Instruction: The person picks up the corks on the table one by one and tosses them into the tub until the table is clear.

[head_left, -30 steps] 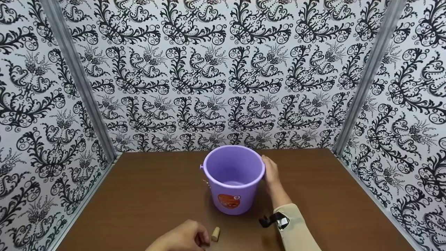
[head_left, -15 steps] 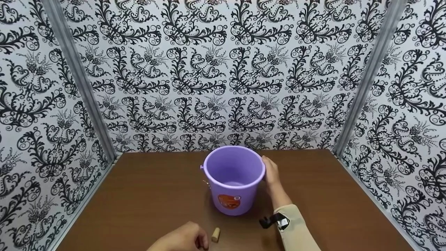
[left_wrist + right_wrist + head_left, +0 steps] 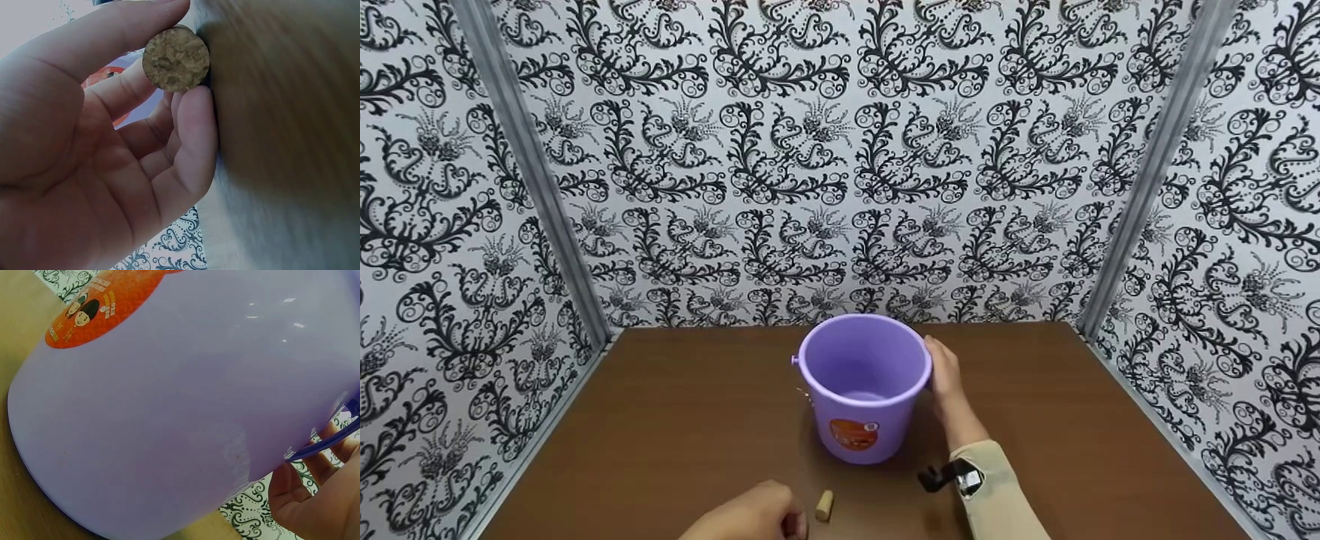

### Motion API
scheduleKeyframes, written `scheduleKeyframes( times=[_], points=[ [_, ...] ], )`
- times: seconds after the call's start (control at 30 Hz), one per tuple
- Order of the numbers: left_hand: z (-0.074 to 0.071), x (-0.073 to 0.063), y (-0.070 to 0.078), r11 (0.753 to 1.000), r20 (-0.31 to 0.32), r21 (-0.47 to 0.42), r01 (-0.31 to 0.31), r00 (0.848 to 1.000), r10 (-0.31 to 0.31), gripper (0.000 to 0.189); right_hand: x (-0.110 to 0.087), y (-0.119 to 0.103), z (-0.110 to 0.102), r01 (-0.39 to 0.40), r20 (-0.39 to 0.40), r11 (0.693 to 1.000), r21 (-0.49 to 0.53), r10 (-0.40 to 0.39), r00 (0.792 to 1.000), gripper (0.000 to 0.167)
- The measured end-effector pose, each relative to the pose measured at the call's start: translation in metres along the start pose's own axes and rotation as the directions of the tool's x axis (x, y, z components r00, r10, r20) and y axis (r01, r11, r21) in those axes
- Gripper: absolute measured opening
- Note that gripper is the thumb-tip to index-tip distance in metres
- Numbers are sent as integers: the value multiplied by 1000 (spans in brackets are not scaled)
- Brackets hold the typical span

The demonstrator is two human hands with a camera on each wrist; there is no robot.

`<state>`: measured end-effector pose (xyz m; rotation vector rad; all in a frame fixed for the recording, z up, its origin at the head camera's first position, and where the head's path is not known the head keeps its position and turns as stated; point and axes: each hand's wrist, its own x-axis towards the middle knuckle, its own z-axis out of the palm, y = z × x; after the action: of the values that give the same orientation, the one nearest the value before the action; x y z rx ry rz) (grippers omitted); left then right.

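A purple bucket (image 3: 864,420) stands upright on the brown table, its open top facing me and an orange label on its front. My right hand (image 3: 945,371) grips its right side just below the rim; in the right wrist view a dark purple band (image 3: 326,443) crosses in front of the fingers. A tapered cork stopper (image 3: 824,506) lies between the bucket and me. Just left of it is my left hand (image 3: 765,514), fingers curled downward. The left wrist view has a cork's round end (image 3: 175,59) between thumb and fingers, close to the tabletop; the head view hides this grip.
The brown tabletop (image 3: 682,405) reaches back to a patterned black-and-white wall (image 3: 840,187), with side walls left and right. Grey metal posts (image 3: 529,165) mark the corners. A black camera mount (image 3: 941,476) sits on my right wrist.
My left hand has shifted slightly toward me, and its fingertips are less visible in the head view. Bucket, right hand and the cork on the table stay in place.
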<state>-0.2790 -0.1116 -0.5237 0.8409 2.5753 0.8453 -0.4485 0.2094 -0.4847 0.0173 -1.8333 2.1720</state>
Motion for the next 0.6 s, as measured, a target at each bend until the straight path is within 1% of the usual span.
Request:
scheduleKeyframes(
  times=[0.03, 0.17, 0.33, 0.47, 0.6],
  points=[
    [0, 0, 0, 1000, -1, 14, -9, 1000, 9, 20, 1, 0, 0, -1, -1, 1000, 3, 1, 1000, 34],
    [-2, 0, 0, 999, 4, 23, -26, 1000, 26, 20, 1, 0, 0, -15, -4, 1000, 15, 15, 1000, 34],
    [-2, 1, -1, 994, 2, 81, -67, 998, 67, 18, 1, 0, 0, -22, -6, 1000, 13, 22, 1000, 33],
    [-2, 2, -2, 994, 5, 85, -74, 997, 74, 18, 2, 1, 0, -30, -17, 999, 15, 30, 999, 34],
    [-1, 2, -3, 995, 7, 76, -70, 998, 70, 18, 1, -1, -1, -36, -9, 999, 27, 36, 999, 34]
  ],
)
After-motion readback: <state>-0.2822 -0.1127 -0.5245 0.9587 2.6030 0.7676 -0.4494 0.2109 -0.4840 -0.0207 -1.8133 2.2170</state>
